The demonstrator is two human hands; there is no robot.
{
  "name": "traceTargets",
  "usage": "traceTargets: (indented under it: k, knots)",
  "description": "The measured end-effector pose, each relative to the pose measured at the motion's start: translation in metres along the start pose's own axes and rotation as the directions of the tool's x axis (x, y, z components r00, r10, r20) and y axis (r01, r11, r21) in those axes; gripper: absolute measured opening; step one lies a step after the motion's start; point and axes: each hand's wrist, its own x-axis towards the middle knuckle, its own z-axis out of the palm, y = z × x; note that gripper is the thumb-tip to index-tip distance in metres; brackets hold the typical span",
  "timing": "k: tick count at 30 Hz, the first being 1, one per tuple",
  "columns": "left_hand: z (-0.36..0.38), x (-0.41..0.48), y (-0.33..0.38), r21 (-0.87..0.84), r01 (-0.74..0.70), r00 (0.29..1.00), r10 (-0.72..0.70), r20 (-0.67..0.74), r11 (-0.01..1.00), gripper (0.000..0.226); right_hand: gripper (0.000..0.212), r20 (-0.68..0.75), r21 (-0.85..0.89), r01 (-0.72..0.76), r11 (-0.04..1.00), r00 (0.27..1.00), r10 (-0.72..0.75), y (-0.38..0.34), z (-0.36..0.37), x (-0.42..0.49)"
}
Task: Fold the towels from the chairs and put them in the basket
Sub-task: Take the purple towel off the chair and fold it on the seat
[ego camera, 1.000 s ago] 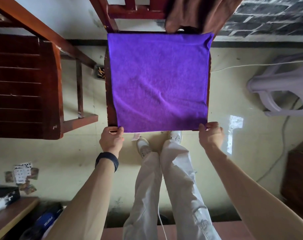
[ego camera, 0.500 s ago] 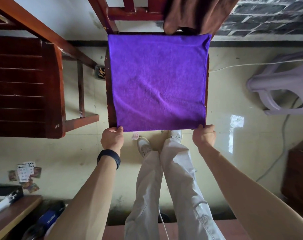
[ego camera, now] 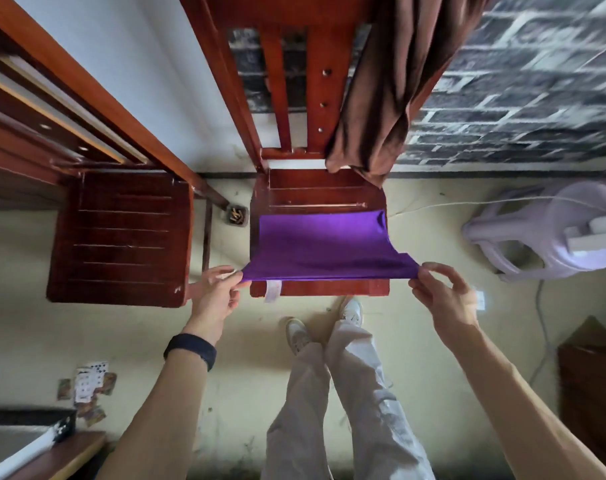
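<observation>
Head view: left hand (ego camera: 215,293) and right hand (ego camera: 441,296) each pinch a towel (ego camera: 324,247) corner. A loose pinch could drop it, skewing the fold.

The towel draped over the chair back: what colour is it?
The draped towel is plain brown, with no pattern; the head view shows it clearly.

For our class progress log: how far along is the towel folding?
Done: nothing finished shows; no basket in view. In hand: left hand and right hand pinch near corners of the purple towel over the chair seat. Left: folding it, then the brown towel draped on the chair back.
</observation>
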Motion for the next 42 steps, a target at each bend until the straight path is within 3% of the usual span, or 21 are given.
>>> traceTargets:
  k: [4, 10, 12, 13, 14, 15, 17, 18, 20, 22, 24, 25, 27, 29, 31, 33, 38, 42]
  knots:
    - [-0.023, -0.065, 0.072, -0.047, -0.142, 0.984, 0.146, 0.102, 0.989, 0.013, 0.006, 0.051, 0.113, 0.066, 0.991, 0.996, -0.073, -0.083, 0.002, -0.055]
    - [-0.045, -0.114, 0.131, 0.062, -0.314, 0.938, 0.299, 0.177, 0.947, 0.022, 0.02, 0.066, -0.003, 0.157, 0.988, 0.985, -0.157, -0.13, 0.006, -0.092]
    - [-0.054, -0.126, 0.141, 0.124, -0.366, 0.911, 0.328, 0.25, 0.922, 0.025, 0.026, 0.097, -0.166, 0.249, 0.954, 0.967, -0.236, -0.139, 0.005, -0.102]
    - [-0.058, -0.129, 0.147, 0.191, -0.42, 0.888, 0.358, 0.29, 0.887, 0.03, 0.029, 0.124, -0.349, 0.334, 0.875, 0.942, -0.31, -0.143, 0.005, -0.106]
    - [-0.061, -0.133, 0.152, 0.321, -0.509, 0.85, 0.408, 0.333, 0.799, 0.034, 0.029, 0.172, -0.534, 0.426, 0.73, 0.901, -0.399, -0.147, 0.004, -0.11]
    - [-0.063, -0.133, 0.156, 0.496, -0.598, 0.801, 0.473, 0.366, 0.629, 0.033, 0.025, 0.236, -0.675, 0.502, 0.54, 0.841, -0.487, -0.152, 0.002, -0.112]
    - [-0.062, -0.137, 0.162, 0.752, -0.623, 0.687, 0.611, 0.394, 0.215, 0.017, 0.018, 0.379, -0.793, 0.582, 0.181, 0.703, -0.602, -0.161, -0.002, -0.112]
    - [-0.061, -0.141, 0.165, 0.788, -0.608, 0.626, 0.668, 0.403, 0.094, 0.014, 0.017, 0.422, -0.795, 0.601, 0.085, 0.648, -0.634, -0.165, -0.004, -0.112]
    - [-0.06, -0.148, 0.173, 0.783, -0.621, 0.488, 0.77, 0.412, -0.025, 0.013, 0.017, 0.452, -0.761, 0.649, 0.015, 0.546, -0.705, -0.173, -0.008, -0.108]
    - [-0.062, -0.145, 0.18, 0.766, -0.593, 0.279, 0.829, 0.484, -0.247, 0.01, 0.013, 0.511, -0.719, 0.692, -0.07, 0.458, -0.728, -0.178, -0.011, -0.105]
    - [-0.066, -0.141, 0.183, 0.731, -0.478, 0.14, 0.779, 0.612, -0.488, 0.007, 0.009, 0.574, -0.708, 0.692, -0.142, 0.447, -0.686, -0.183, -0.012, -0.105]
    - [-0.067, -0.138, 0.184, 0.695, -0.441, 0.076, 0.748, 0.659, -0.567, 0.006, 0.009, 0.562, -0.714, 0.688, -0.125, 0.457, -0.689, -0.187, -0.014, -0.105]
    - [-0.068, -0.14, 0.189, 0.635, -0.423, -0.028, 0.71, 0.703, -0.646, 0.025, 0.01, 0.505, -0.718, 0.693, -0.069, 0.45, -0.737, -0.197, -0.017, -0.102]
    - [-0.066, -0.145, 0.195, 0.629, -0.414, -0.075, 0.713, 0.697, -0.658, 0.035, 0.011, 0.512, -0.711, 0.699, -0.077, 0.439, -0.738, -0.201, -0.02, -0.098]
    - [-0.063, -0.147, 0.198, 0.63, -0.41, -0.071, 0.711, 0.699, -0.66, 0.028, 0.009, 0.568, -0.694, 0.712, -0.107, 0.451, -0.689, -0.2, -0.024, -0.093]
    - [-0.062, -0.143, 0.196, 0.623, -0.424, 0.007, 0.685, 0.728, -0.658, 0.006, 0.007, 0.612, -0.698, 0.704, -0.132, 0.49, -0.621, -0.196, -0.029, -0.088]
    - [-0.049, -0.115, 0.179, 0.634, -0.416, 0.17, 0.629, 0.758, -0.652, 0.018, 0.007, 0.615, -0.732, 0.668, -0.133, 0.564, -0.551, -0.197, -0.018, -0.077]
    - [-0.024, -0.092, 0.184, 0.701, -0.355, 0.23, 0.669, 0.706, -0.618, 0.012, 0.014, 0.575, -0.764, 0.638, -0.096, 0.606, -0.55, -0.21, 0.002, -0.055]
